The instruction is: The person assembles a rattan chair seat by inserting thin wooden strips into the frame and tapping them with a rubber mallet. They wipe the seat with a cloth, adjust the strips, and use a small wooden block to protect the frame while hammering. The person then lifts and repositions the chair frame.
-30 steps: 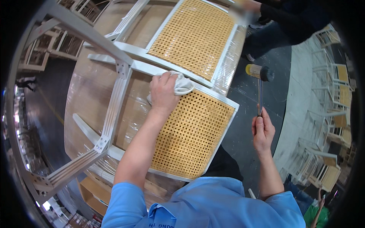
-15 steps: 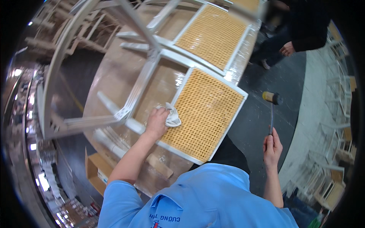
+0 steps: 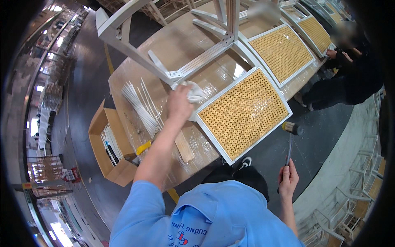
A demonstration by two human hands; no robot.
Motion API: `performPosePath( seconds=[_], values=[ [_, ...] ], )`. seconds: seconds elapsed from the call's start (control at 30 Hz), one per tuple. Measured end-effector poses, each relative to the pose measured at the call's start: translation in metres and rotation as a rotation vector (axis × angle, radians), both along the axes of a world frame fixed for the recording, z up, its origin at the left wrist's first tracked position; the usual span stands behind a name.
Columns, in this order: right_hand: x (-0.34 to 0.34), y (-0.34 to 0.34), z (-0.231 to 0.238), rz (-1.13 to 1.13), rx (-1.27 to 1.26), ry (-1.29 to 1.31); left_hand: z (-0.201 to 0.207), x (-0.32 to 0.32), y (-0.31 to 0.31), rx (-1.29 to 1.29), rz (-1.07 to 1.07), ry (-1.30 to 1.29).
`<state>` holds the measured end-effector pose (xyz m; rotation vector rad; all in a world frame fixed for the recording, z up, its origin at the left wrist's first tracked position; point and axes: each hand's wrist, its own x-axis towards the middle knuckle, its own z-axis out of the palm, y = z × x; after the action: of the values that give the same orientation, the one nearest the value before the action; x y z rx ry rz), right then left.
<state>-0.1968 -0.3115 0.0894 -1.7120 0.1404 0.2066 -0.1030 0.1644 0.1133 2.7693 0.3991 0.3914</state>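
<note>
My left hand (image 3: pixel 180 103) is closed on a crumpled white cloth (image 3: pixel 195 93), pressed against the white chair frame (image 3: pixel 205 57) beside the seat. Woven yellow cane fills the chair's seat panel (image 3: pixel 245 115), which has a white border and lies at the table's near edge. Out to the right, my right hand (image 3: pixel 289 178) grips a mallet (image 3: pixel 291 144) by its handle. The mallet's yellow and black head (image 3: pixel 292 128) points away from me, in the air off the panel's right corner.
Thin white strips (image 3: pixel 140 106) and a yellow tool (image 3: pixel 143 147) lie on the plastic-covered table (image 3: pixel 164 45). A cardboard box (image 3: pixel 123 175) stands at its left. More cane-seated chairs (image 3: pixel 282 51) line the far side. A person in dark clothes (image 3: pixel 349 88) works at the right.
My left hand and the cloth have moved from the cane panel's edge onto the chair frame. The view has swung, showing more of the box and strips. The mallet stays in my right hand.
</note>
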Motion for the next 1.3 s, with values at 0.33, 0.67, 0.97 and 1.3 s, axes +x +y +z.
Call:
performPosePath(
  seconds=[0.33,0.67,0.97,1.3],
  values=[
    [-0.044,-0.057,0.018,0.096,-0.18,0.023,-0.027,-0.077,-0.035,0.008,0.121,0.432],
    [-0.076,-0.1,0.015,-0.032,-0.156,0.098,-0.045,0.007,-0.034,0.199,-0.034,0.291],
    [-0.093,-0.056,0.018,-0.047,-0.176,0.098,-0.062,0.073,-0.059,0.109,-0.144,0.142],
    [-0.123,0.034,0.003,0.097,-0.222,0.078,0.036,-0.107,0.046,-1.035,0.3,-0.227]
  ],
)
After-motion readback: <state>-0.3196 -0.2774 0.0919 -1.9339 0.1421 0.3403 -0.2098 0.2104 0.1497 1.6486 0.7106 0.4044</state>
